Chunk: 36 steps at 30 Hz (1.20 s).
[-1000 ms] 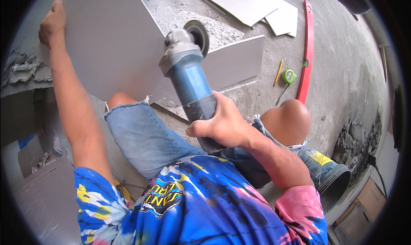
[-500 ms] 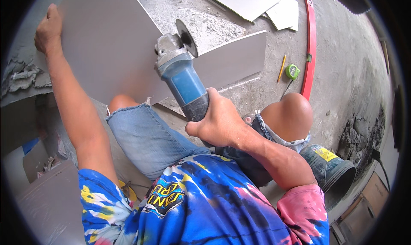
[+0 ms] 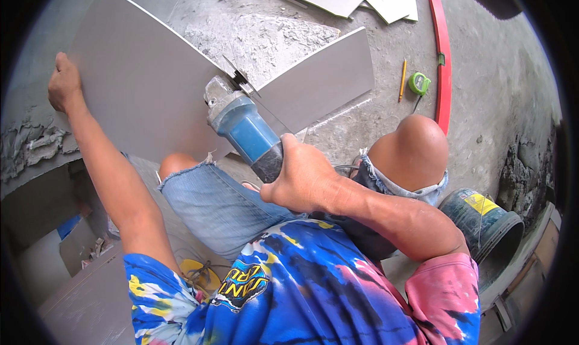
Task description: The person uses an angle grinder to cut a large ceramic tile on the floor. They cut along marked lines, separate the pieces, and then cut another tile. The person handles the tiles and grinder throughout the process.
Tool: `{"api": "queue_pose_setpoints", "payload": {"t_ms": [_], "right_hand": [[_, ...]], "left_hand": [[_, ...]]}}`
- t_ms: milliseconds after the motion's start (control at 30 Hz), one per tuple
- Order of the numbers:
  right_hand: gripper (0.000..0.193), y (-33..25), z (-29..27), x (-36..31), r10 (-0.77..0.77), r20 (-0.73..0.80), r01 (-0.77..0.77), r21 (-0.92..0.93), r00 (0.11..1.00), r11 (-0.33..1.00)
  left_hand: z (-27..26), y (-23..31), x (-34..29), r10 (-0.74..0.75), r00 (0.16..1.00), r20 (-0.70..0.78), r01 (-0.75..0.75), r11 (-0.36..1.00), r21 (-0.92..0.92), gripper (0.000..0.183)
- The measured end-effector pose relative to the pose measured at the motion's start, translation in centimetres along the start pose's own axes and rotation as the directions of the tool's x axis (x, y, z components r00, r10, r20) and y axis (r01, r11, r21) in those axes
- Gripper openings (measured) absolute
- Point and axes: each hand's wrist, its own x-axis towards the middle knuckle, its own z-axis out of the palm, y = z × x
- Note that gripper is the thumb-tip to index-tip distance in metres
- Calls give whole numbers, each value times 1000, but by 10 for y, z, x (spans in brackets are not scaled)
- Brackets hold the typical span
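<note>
My left hand (image 3: 64, 83) is closed round the left edge of a large grey tile (image 3: 142, 74), which leans tilted before my knees. In my right hand (image 3: 307, 173) is a blue angle grinder (image 3: 247, 131), gripped by its dark rear body. Its thin cutting disc (image 3: 241, 78) shows nearly edge-on at the inner corner where the tile's upper edge meets a narrower grey tile section (image 3: 322, 74) on the right. A fine line runs from the disc toward my right hand. Whether the disc touches the tile, or the two sections are joined, I cannot tell.
Whitish rubble (image 3: 259, 40) lies behind the tile. Offcuts (image 3: 389, 1) rest at the far side. To the right are a yellow pencil (image 3: 402, 80), a green tape measure (image 3: 418, 83) and a red spirit level (image 3: 444, 74). A dark bucket (image 3: 491, 230) lies tipped beside my right knee.
The grinder has come down and slightly left, bringing its disc to the tile's inner corner. The tile's top corner has come into view as the whole view shifted a little.
</note>
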Motion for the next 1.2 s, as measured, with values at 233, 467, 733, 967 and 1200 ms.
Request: {"api": "queue_pose_setpoints", "payload": {"t_ms": [233,467,733,967,1200], "right_hand": [[73,5,0,4,26,36,-26,-4,999,1000],[65,4,-3,5,24,58,-23,-12,998,1000],[65,6,0,7,26,66,-25,-15,997,1000],[65,4,-2,5,38,76,-36,-31,996,999],[65,1,-4,4,60,89,-56,-52,994,997]], "left_hand": [[-3,3,-4,-13,1000,-19,13,1000,-15,76],[-3,-6,1,-16,999,-44,16,1000,1,74],[-9,-4,-6,-32,998,-55,31,999,-21,74],[-11,-5,-8,-31,998,-61,29,999,-38,73],[-4,-22,-3,-43,996,-75,41,999,-21,73]]}}
